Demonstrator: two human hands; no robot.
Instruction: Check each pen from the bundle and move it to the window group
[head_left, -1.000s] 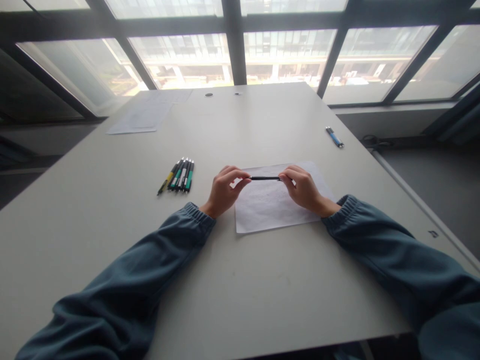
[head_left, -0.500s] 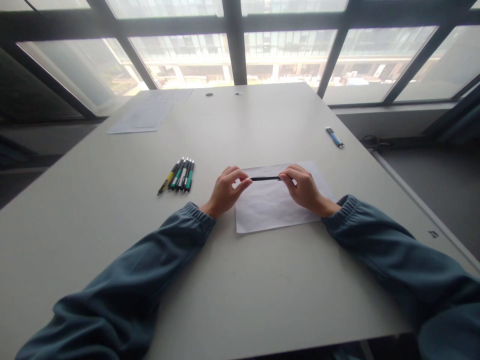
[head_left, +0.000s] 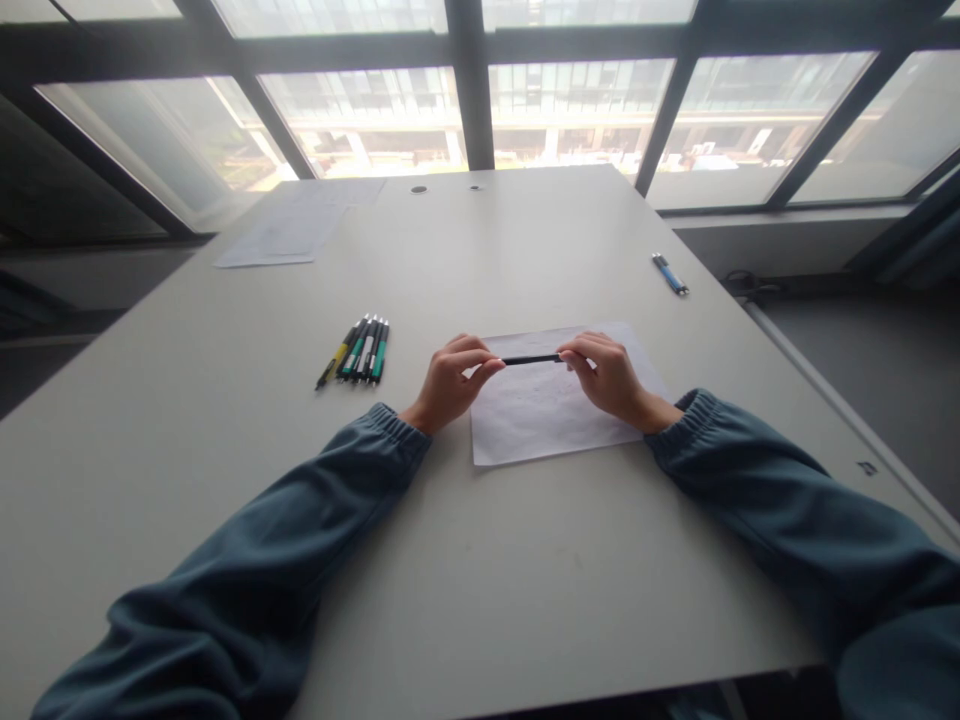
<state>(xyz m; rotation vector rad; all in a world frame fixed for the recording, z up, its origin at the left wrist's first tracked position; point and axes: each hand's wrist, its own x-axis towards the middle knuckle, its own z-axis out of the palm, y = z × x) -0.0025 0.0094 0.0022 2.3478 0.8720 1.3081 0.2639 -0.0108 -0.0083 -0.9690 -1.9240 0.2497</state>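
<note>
A slim black pen [head_left: 531,359] is stretched level between my two hands, above a white sheet of paper [head_left: 555,425] with faint marks on it. My left hand [head_left: 457,378] pinches one end between thumb and fingers. At the other end, my right hand [head_left: 606,375] grips the pen the same way, its fingertips hiding that tip. To the left of my left hand, several pens [head_left: 364,350] with yellow, green, white and black barrels lie side by side on the table.
Blue pens [head_left: 670,275] lie near the right edge of the white table [head_left: 465,570]. Sheets of paper [head_left: 281,225] rest at the far left. Dark-framed windows [head_left: 470,85] stand behind the far edge, where two small round fittings [head_left: 418,190] sit in the tabletop.
Both hands and the pen stay almost in place, with only a very slight shift of the fingers. Everything else lies as before.
</note>
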